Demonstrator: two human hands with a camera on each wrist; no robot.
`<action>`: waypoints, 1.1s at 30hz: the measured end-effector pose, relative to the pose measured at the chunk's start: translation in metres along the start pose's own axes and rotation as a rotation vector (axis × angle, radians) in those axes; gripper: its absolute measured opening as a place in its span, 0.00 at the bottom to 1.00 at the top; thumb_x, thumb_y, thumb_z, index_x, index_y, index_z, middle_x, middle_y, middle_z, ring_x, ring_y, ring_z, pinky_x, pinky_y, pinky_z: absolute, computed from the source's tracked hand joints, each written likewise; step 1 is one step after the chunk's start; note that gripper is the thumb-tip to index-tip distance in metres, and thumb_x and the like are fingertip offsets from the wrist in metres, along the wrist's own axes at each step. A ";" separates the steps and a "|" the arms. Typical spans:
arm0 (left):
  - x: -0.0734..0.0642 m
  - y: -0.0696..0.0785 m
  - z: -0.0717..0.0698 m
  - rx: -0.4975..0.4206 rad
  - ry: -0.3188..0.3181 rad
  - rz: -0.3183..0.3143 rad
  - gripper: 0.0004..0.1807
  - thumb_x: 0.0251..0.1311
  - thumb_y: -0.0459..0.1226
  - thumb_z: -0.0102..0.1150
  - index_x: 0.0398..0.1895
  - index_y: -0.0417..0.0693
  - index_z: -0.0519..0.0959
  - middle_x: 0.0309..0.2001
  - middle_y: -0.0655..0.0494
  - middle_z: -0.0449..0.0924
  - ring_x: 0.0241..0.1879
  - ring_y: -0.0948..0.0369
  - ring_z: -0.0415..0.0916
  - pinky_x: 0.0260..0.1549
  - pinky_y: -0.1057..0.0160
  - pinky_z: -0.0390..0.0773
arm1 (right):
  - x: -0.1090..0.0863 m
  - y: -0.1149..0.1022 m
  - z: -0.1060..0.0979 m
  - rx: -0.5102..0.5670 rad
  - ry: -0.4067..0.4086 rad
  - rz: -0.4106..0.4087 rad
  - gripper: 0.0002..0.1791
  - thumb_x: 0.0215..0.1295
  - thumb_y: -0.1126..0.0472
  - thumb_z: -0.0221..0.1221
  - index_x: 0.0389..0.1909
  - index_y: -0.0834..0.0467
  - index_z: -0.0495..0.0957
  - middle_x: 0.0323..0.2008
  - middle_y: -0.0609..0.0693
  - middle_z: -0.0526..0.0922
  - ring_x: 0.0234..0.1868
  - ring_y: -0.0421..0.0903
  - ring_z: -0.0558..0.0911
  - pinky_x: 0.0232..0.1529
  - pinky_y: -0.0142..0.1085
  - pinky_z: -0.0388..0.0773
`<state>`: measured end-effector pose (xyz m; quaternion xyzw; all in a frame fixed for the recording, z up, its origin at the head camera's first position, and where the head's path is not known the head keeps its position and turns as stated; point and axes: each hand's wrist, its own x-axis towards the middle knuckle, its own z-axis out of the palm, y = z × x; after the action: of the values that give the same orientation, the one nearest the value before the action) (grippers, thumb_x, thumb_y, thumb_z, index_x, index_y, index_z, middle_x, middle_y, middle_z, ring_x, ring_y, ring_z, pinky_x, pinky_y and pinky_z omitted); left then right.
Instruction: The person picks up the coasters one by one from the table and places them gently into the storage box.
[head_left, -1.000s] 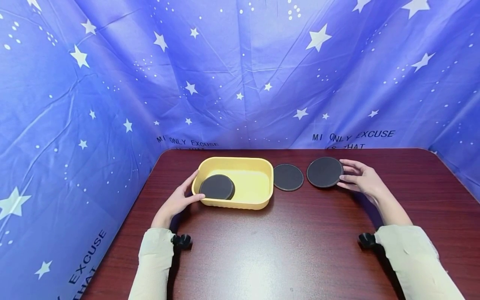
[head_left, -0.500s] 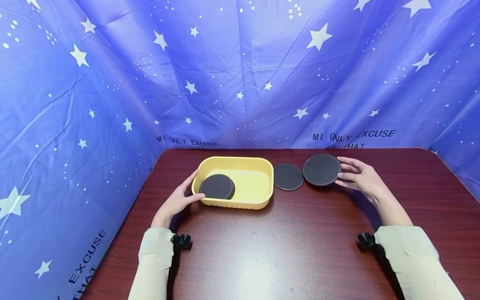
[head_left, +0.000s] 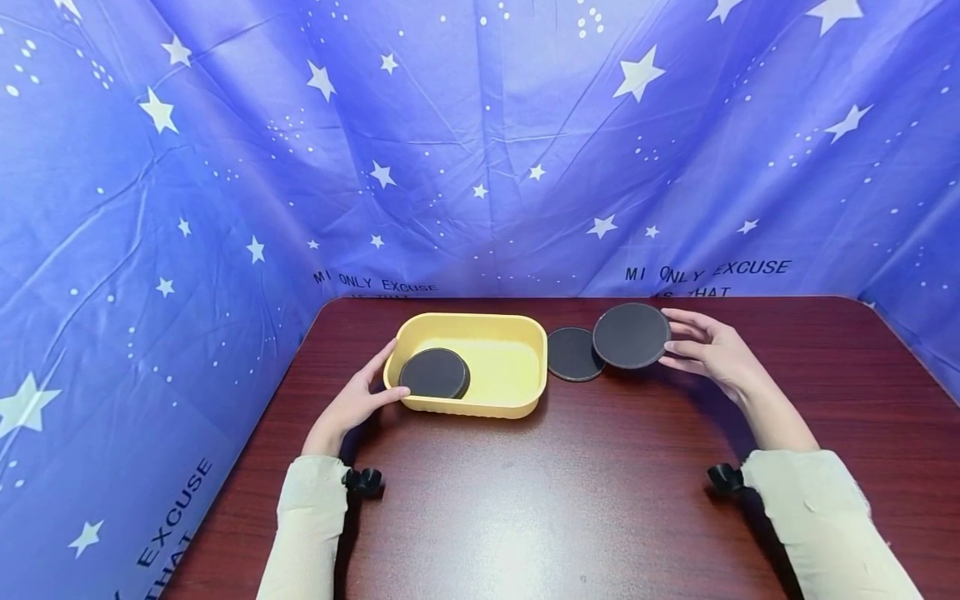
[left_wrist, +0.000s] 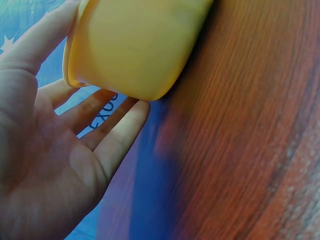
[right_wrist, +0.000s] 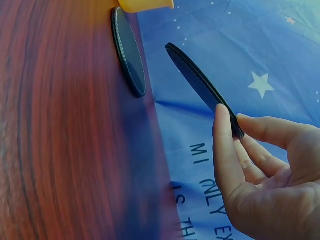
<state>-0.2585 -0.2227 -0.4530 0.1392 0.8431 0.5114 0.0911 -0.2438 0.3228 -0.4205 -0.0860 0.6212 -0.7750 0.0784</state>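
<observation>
A yellow plastic bin (head_left: 480,407) stands on the table, and my left hand (head_left: 358,400) holds its left end, thumb at the front rim and fingers along the outer wall. Inside, at the left, lies a short stack of black round coasters (head_left: 433,372). Another black coaster (head_left: 572,357) with a stitched edge lies flat beside the bin's right end. My right hand (head_left: 711,350) pinches a coaster (head_left: 632,336) by its edge; the right wrist view shows this coaster (right_wrist: 200,82) tilted and raised off the table, thumb on one face and fingers on the other.
The dark red wooden table (head_left: 480,500) reaches back to a blue curtain (head_left: 480,167) with white stars. More of the curtain hangs along the left and right sides. Black wrist cameras (head_left: 363,482) sit by both sleeves.
My right hand has carried its coaster left and slightly up, so that it now overlaps the coaster on the table in the head view. The left hand and the bin have stayed put.
</observation>
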 end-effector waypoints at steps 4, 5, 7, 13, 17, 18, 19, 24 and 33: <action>0.000 -0.001 0.000 0.010 0.002 0.001 0.47 0.63 0.40 0.66 0.81 0.59 0.49 0.81 0.51 0.47 0.79 0.46 0.46 0.76 0.39 0.46 | 0.002 -0.003 0.007 -0.004 -0.015 -0.010 0.26 0.67 0.79 0.53 0.62 0.56 0.70 0.46 0.43 0.86 0.41 0.40 0.86 0.43 0.37 0.86; 0.000 -0.001 0.000 0.012 0.003 0.000 0.47 0.63 0.41 0.66 0.81 0.59 0.49 0.81 0.51 0.47 0.79 0.46 0.46 0.76 0.39 0.46 | 0.002 -0.003 0.009 -0.004 -0.021 -0.013 0.26 0.67 0.79 0.53 0.62 0.55 0.71 0.46 0.43 0.86 0.41 0.40 0.86 0.43 0.37 0.86; 0.000 -0.001 0.000 0.010 0.004 -0.002 0.47 0.63 0.41 0.65 0.81 0.59 0.49 0.81 0.51 0.47 0.79 0.46 0.46 0.76 0.39 0.46 | 0.003 -0.005 0.012 0.003 -0.033 -0.016 0.26 0.67 0.79 0.53 0.62 0.55 0.71 0.47 0.44 0.86 0.41 0.40 0.86 0.44 0.38 0.86; 0.000 0.000 0.000 -0.002 0.003 -0.001 0.47 0.63 0.40 0.65 0.81 0.60 0.49 0.81 0.52 0.48 0.79 0.47 0.47 0.76 0.40 0.46 | 0.008 -0.008 0.023 -0.005 -0.037 -0.008 0.27 0.66 0.79 0.53 0.64 0.58 0.69 0.47 0.43 0.86 0.41 0.40 0.86 0.44 0.37 0.86; 0.000 0.000 0.000 0.003 0.001 -0.002 0.47 0.63 0.41 0.66 0.81 0.60 0.49 0.81 0.52 0.47 0.79 0.47 0.45 0.76 0.40 0.46 | 0.010 -0.009 0.030 -0.041 -0.027 -0.005 0.28 0.67 0.78 0.54 0.67 0.62 0.65 0.47 0.42 0.85 0.41 0.40 0.86 0.44 0.36 0.86; 0.000 0.000 0.000 0.007 0.000 -0.002 0.47 0.63 0.41 0.66 0.81 0.60 0.49 0.81 0.52 0.47 0.79 0.47 0.45 0.76 0.39 0.46 | 0.011 -0.009 0.032 -0.047 -0.027 -0.006 0.28 0.67 0.77 0.55 0.67 0.63 0.64 0.48 0.42 0.85 0.41 0.40 0.86 0.44 0.37 0.86; 0.000 0.000 0.000 0.009 -0.001 -0.003 0.47 0.63 0.41 0.66 0.81 0.60 0.49 0.81 0.52 0.47 0.79 0.47 0.44 0.76 0.39 0.46 | 0.011 -0.009 0.034 -0.054 -0.029 -0.009 0.29 0.66 0.77 0.55 0.68 0.64 0.64 0.48 0.42 0.85 0.42 0.39 0.86 0.45 0.37 0.86; 0.000 0.001 0.000 0.003 -0.004 0.005 0.47 0.63 0.40 0.65 0.81 0.58 0.49 0.81 0.51 0.46 0.80 0.47 0.43 0.76 0.39 0.46 | 0.014 -0.011 0.042 -0.065 -0.046 -0.019 0.28 0.66 0.77 0.56 0.67 0.62 0.66 0.48 0.42 0.85 0.42 0.39 0.86 0.45 0.37 0.86; 0.000 0.001 -0.001 -0.004 -0.003 0.013 0.47 0.63 0.40 0.65 0.81 0.57 0.49 0.81 0.49 0.47 0.79 0.46 0.46 0.76 0.39 0.47 | 0.018 -0.012 0.057 -0.052 -0.068 -0.009 0.28 0.66 0.77 0.55 0.67 0.62 0.65 0.49 0.43 0.84 0.41 0.39 0.86 0.44 0.36 0.86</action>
<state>-0.2584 -0.2233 -0.4520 0.1453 0.8409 0.5137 0.0891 -0.2483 0.2673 -0.3964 -0.1174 0.6378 -0.7554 0.0937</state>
